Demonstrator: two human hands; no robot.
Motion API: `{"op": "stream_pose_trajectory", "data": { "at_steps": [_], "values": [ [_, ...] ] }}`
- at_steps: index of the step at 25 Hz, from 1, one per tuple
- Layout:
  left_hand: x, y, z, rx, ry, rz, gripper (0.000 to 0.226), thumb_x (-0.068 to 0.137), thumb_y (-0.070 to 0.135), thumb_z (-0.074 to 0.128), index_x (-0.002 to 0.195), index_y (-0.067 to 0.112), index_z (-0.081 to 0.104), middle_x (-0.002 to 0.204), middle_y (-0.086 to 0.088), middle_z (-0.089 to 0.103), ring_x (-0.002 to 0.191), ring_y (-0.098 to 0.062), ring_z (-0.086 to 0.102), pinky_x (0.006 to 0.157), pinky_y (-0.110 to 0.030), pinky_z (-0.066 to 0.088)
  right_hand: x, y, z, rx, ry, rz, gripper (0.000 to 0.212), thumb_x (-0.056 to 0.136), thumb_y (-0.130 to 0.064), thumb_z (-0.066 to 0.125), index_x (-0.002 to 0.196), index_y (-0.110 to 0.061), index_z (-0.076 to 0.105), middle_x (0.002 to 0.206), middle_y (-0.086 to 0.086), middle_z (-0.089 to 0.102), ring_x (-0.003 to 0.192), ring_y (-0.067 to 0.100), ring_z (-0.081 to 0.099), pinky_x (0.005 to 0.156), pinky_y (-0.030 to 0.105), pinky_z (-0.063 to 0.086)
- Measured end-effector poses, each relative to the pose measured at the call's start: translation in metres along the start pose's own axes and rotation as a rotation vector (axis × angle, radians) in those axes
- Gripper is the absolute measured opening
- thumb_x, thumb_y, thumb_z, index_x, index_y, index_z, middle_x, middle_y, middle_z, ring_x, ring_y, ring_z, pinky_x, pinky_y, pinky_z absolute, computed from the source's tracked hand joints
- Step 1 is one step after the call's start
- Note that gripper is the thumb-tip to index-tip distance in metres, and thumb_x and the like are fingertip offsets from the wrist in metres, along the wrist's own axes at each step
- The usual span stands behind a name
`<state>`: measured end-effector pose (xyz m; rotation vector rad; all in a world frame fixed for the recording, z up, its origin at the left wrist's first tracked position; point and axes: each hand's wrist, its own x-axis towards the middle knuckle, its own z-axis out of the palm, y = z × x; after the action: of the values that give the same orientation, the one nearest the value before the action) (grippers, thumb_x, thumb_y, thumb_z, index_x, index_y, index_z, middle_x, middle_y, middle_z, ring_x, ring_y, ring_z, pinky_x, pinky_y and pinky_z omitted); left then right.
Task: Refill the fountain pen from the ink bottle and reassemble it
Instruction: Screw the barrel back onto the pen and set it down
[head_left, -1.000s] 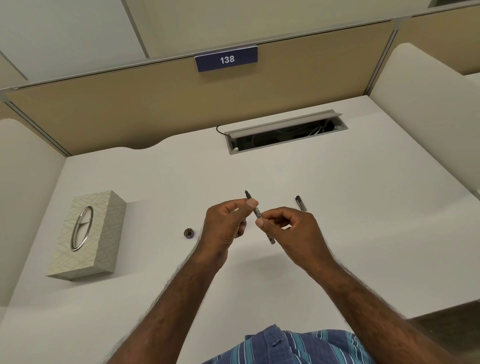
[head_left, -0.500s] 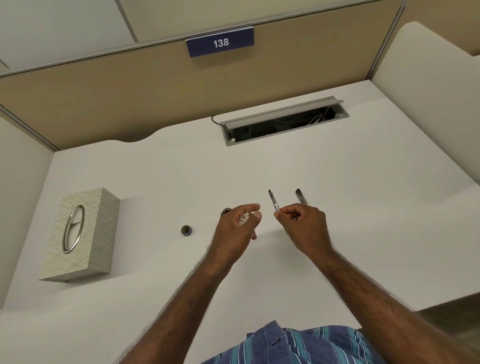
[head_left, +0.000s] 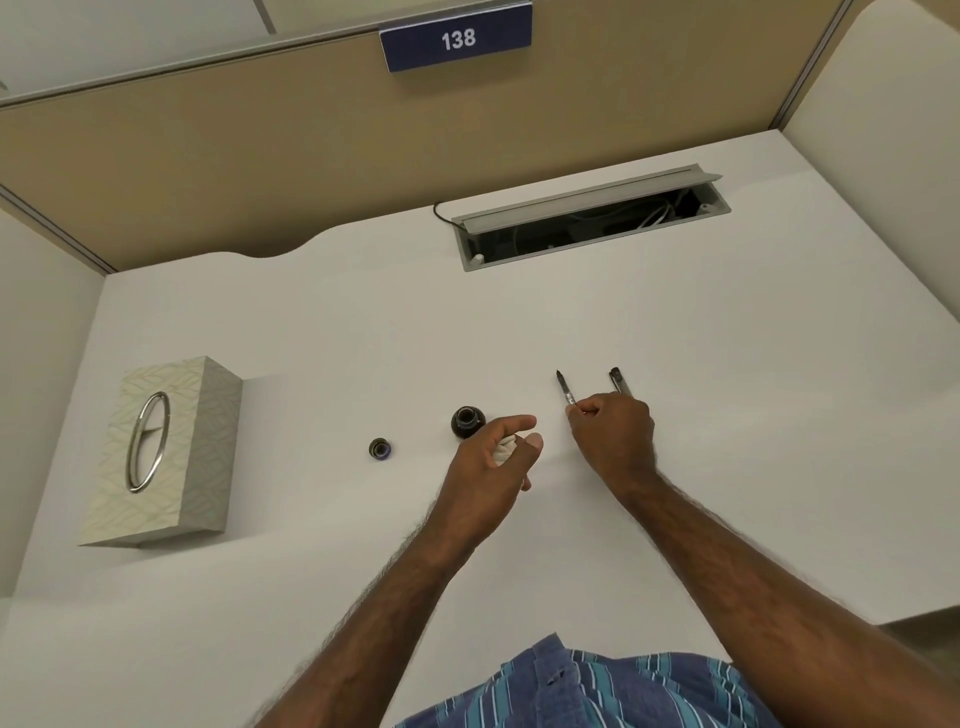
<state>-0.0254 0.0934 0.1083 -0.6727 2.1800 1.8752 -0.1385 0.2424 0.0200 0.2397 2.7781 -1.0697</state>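
My right hand (head_left: 613, 436) pinches the thin pen section with nib and converter (head_left: 565, 391), its dark tip pointing away from me, low over the white desk (head_left: 727, 364). Just right of it another dark pen part (head_left: 619, 382) lies on the desk, partly hidden behind my knuckles. My left hand (head_left: 493, 462) holds a crumpled white tissue (head_left: 505, 448) in its curled fingers. The open ink bottle (head_left: 467, 422) stands just beyond my left hand. Its small round cap (head_left: 380, 449) lies to the left.
A patterned tissue box (head_left: 166, 452) with a metal ring opening stands at the left. An open cable tray (head_left: 587, 223) is set into the desk at the back. Tan partition walls enclose the desk, with a sign reading 138.
My hands have moved apart. The left hand let go of the pen section and now holds only the tissue; the right hand carried the section rightward and down toward the desk.
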Motion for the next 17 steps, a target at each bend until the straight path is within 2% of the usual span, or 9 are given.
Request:
{"op": "stream_pose_trajectory", "data": {
  "at_steps": [9, 14, 17],
  "values": [
    [0.001, 0.003, -0.001, -0.016, 0.017, -0.006, 0.025, 0.100, 0.035, 0.063, 0.126, 0.036, 0.066, 0.092, 0.002, 0.069, 0.070, 0.000, 0.067, 0.073, -0.024, 0.049, 0.001, 0.001, 0.002, -0.060, -0.017, -0.018, 0.016, 0.089, -0.029, 0.076, 0.094, -0.016, 0.085, 0.096, 0.000, 0.083, 0.095, 0.028, 0.076, 0.087, 0.036, 0.060],
    [-0.007, 0.004, -0.003, -0.061, 0.041, -0.002, 0.025, 0.100, 0.035, 0.063, 0.125, 0.033, 0.068, 0.086, 0.002, 0.069, 0.078, -0.008, 0.069, 0.071, -0.029, 0.051, 0.001, 0.002, -0.002, -0.070, -0.043, -0.027, 0.029, 0.088, -0.038, 0.079, 0.104, -0.014, 0.083, 0.106, 0.001, 0.083, 0.106, 0.028, 0.074, 0.095, 0.037, 0.056],
    [-0.013, 0.003, -0.010, -0.237, 0.027, 0.000, 0.036, 0.097, 0.034, 0.061, 0.130, 0.022, 0.068, 0.093, 0.000, 0.068, 0.083, -0.017, 0.069, 0.068, -0.032, 0.049, -0.007, -0.003, -0.014, -0.047, -0.040, -0.086, 0.027, 0.087, -0.042, 0.079, 0.095, -0.017, 0.081, 0.093, -0.001, 0.079, 0.095, 0.025, 0.071, 0.087, 0.033, 0.051]
  ]
}}
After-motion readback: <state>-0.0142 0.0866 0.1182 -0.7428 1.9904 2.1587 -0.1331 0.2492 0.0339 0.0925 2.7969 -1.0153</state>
